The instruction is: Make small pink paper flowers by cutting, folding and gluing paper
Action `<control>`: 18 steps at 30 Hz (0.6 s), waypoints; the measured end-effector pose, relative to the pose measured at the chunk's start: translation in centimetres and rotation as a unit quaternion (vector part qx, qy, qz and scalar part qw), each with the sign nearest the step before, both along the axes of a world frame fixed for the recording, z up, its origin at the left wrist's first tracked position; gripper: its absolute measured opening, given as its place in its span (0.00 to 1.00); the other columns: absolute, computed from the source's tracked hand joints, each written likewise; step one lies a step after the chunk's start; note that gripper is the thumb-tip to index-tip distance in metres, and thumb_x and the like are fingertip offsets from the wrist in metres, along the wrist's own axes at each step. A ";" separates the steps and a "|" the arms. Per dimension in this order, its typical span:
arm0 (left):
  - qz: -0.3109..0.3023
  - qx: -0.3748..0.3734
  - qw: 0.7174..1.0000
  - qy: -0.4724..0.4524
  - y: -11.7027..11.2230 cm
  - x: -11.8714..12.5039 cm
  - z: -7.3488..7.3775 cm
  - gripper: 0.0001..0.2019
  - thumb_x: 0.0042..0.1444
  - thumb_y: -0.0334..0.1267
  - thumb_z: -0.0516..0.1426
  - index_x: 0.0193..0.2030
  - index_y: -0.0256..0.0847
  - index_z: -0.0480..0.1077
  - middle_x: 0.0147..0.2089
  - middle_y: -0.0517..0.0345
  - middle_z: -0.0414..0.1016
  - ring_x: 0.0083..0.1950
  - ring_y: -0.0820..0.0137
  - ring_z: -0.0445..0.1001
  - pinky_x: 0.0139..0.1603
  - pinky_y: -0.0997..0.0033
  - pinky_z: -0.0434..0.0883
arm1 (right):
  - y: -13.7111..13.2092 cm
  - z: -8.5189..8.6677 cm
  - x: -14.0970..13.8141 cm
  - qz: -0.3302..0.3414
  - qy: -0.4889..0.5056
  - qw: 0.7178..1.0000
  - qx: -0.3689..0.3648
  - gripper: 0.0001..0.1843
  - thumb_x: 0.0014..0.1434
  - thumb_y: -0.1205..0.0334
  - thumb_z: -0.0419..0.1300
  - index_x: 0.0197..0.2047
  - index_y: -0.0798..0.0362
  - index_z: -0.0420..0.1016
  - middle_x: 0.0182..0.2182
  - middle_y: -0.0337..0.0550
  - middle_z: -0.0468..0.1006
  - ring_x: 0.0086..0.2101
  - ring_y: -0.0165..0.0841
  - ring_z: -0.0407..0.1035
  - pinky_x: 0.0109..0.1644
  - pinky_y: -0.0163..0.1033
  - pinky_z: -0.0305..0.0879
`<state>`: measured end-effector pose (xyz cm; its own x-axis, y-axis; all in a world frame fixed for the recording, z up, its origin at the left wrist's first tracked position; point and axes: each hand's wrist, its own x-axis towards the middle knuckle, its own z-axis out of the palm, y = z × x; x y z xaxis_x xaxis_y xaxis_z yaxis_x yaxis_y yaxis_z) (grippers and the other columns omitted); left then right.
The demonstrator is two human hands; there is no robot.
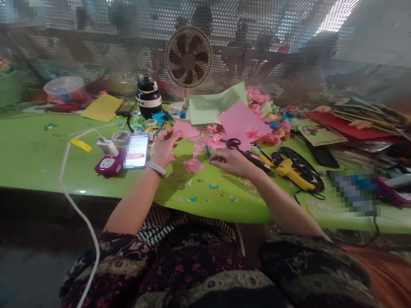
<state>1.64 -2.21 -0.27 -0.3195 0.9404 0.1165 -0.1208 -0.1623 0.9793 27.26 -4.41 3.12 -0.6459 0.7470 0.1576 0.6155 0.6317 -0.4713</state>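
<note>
At the middle of the green table, my left hand [167, 145] pinches the edge of a pink paper piece [185, 129] between thumb and fingers. A watch-like band [157, 168] circles that wrist. My right hand [232, 162] hovers low over the table, its fingers loosely bent and slightly apart, with nothing visible in them. Between the hands lie a small folded pink paper [194, 165] and pink scraps [200, 147]. Just beyond my right hand are black-handled scissors [233, 143] and a large pink sheet [244, 122].
A lit phone [136, 151], purple adapter [108, 166] and white charger [107, 147] lie left. Behind stand a black bottle [149, 99] and a fan [189, 58]. Paper flowers [258, 104] are heaped at the back; a yellow glue gun [294, 173] lies right.
</note>
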 end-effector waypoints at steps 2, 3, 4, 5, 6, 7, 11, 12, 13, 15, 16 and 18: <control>0.005 0.000 1.000 0.005 0.1 0.0 -0.2 0.11 0.53 0.43 0.68 0.38 0.41 0.75 0.36 0.56 0.81 0.36 0.70 0.79 0.33 0.74 0.69 | -0.6 0.6 1.5 0.004 -0.011 1.000 0.002 0.10 0.64 0.58 0.61 0.40 0.52 0.83 0.36 0.45 0.84 0.34 0.36 0.75 0.39 0.39 0.66; 0.005 -0.002 1.000 -0.003 0.2 0.1 -0.2 0.11 0.53 0.43 0.68 0.37 0.41 0.74 0.35 0.56 0.81 0.35 0.71 0.79 0.32 0.74 0.69 | -0.6 1.0 2.4 -0.007 -0.005 1.000 0.004 0.11 0.64 0.57 0.60 0.40 0.51 0.83 0.36 0.45 0.84 0.34 0.36 0.75 0.39 0.39 0.66; 0.000 -0.002 1.000 -0.016 0.2 0.2 -0.2 0.11 0.53 0.42 0.68 0.37 0.41 0.73 0.36 0.56 0.81 0.34 0.71 0.79 0.33 0.74 0.70 | -0.2 1.6 3.2 -0.028 0.007 1.000 0.008 0.12 0.64 0.56 0.60 0.41 0.51 0.83 0.36 0.45 0.84 0.35 0.36 0.76 0.40 0.40 0.67; -0.007 -0.002 0.999 -0.031 0.1 0.4 -0.2 0.11 0.54 0.41 0.67 0.38 0.41 0.72 0.36 0.56 0.81 0.35 0.71 0.79 0.35 0.74 0.72 | 0.5 2.2 4.0 -0.055 0.021 0.998 0.013 0.13 0.63 0.56 0.60 0.42 0.52 0.83 0.37 0.45 0.85 0.35 0.37 0.76 0.42 0.40 0.68; -0.016 0.000 0.999 -0.047 0.1 0.5 -0.1 0.10 0.54 0.39 0.67 0.39 0.41 0.71 0.37 0.56 0.81 0.37 0.71 0.80 0.38 0.73 0.74 | 1.5 2.8 4.8 -0.089 0.033 0.995 0.019 0.14 0.63 0.55 0.60 0.43 0.53 0.83 0.38 0.46 0.85 0.36 0.37 0.76 0.43 0.41 0.69; -0.024 0.000 0.998 -0.062 0.0 0.6 0.0 0.10 0.54 0.37 0.67 0.39 0.41 0.71 0.37 0.56 0.81 0.38 0.71 0.81 0.41 0.72 0.75 | 2.7 3.4 5.4 -0.120 0.030 0.992 0.021 0.14 0.63 0.56 0.59 0.44 0.54 0.83 0.38 0.47 0.85 0.37 0.38 0.77 0.43 0.41 0.69; -0.044 0.004 0.994 -0.103 -0.2 0.8 0.0 0.13 0.51 0.31 0.67 0.42 0.41 0.71 0.40 0.56 0.82 0.42 0.71 0.82 0.46 0.70 0.77 | 8.3 4.3 6.2 -0.178 -0.144 0.972 0.043 0.13 0.59 0.63 0.61 0.43 0.55 0.84 0.42 0.48 0.85 0.41 0.40 0.77 0.45 0.39 0.68; -0.050 0.005 0.993 -0.105 -0.2 0.7 0.0 0.13 0.50 0.31 0.67 0.42 0.41 0.72 0.41 0.56 0.82 0.43 0.70 0.82 0.46 0.70 0.78 | 9.4 4.1 5.9 -0.179 -0.203 0.962 0.033 0.12 0.58 0.63 0.62 0.43 0.55 0.84 0.42 0.48 0.85 0.42 0.40 0.77 0.44 0.39 0.67; -0.057 0.007 0.993 -0.105 -0.2 0.6 -0.1 0.13 0.50 0.32 0.67 0.42 0.41 0.72 0.42 0.55 0.82 0.43 0.70 0.82 0.46 0.69 0.78 | 10.4 3.9 5.5 -0.180 -0.255 0.950 0.018 0.12 0.57 0.63 0.64 0.43 0.54 0.85 0.41 0.48 0.85 0.41 0.40 0.77 0.43 0.38 0.67; -0.072 0.007 0.992 -0.107 -0.1 0.5 -0.2 0.12 0.50 0.33 0.67 0.41 0.40 0.74 0.44 0.53 0.82 0.44 0.69 0.82 0.46 0.69 0.78 | 11.7 3.1 4.4 -0.181 -0.321 0.930 0.002 0.12 0.55 0.62 0.67 0.43 0.54 0.84 0.41 0.49 0.85 0.40 0.40 0.76 0.40 0.38 0.66; -0.077 0.006 0.991 -0.111 -0.2 0.5 -0.3 0.11 0.50 0.33 0.67 0.41 0.40 0.74 0.45 0.53 0.82 0.44 0.69 0.82 0.46 0.70 0.78 | 12.1 2.7 3.9 -0.181 -0.342 0.922 -0.007 0.11 0.54 0.61 0.68 0.42 0.54 0.84 0.40 0.49 0.85 0.39 0.40 0.76 0.39 0.38 0.66; -0.077 0.001 0.989 -0.123 -0.3 0.5 -0.2 0.11 0.50 0.33 0.67 0.40 0.40 0.74 0.45 0.53 0.82 0.44 0.70 0.82 0.46 0.71 0.77 | 12.6 2.0 3.1 -0.183 -0.369 0.911 -0.024 0.10 0.53 0.62 0.70 0.39 0.55 0.84 0.37 0.50 0.84 0.36 0.39 0.76 0.37 0.38 0.66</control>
<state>2.18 -2.46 -0.45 -0.1912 0.9800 0.0543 -0.3785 -0.1247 0.9172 30.36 8.16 5.16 -0.2692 0.9279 -0.2579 0.9412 0.3103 0.1338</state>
